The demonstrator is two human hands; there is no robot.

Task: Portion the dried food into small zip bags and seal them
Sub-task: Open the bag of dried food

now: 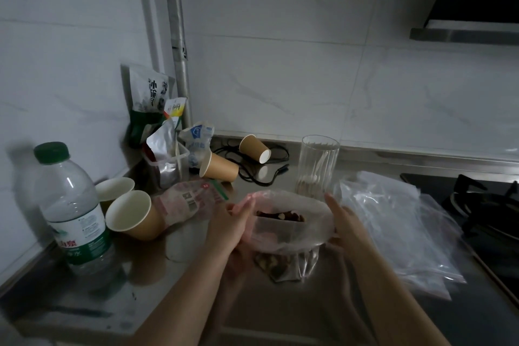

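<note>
A translucent plastic bag (292,236) with its mouth spread wide is held just above the steel counter between both hands. Brown dried food (280,216) shows inside it. My left hand (236,222) presses flat against the bag's left side, fingers straight. My right hand (341,215) holds the bag's right edge. Under the bag lies a small clear zip bag (283,267) with brown pieces in it. A pile of empty clear zip bags (393,222) lies to the right.
Paper cups (132,216) (219,167) (255,149), a water bottle (73,205), a printed food packet (191,201) and snack packages (153,98) crowd the left corner. A ribbed glass with cotton swabs (317,166) stands behind the bag. A gas hob (483,205) is at right.
</note>
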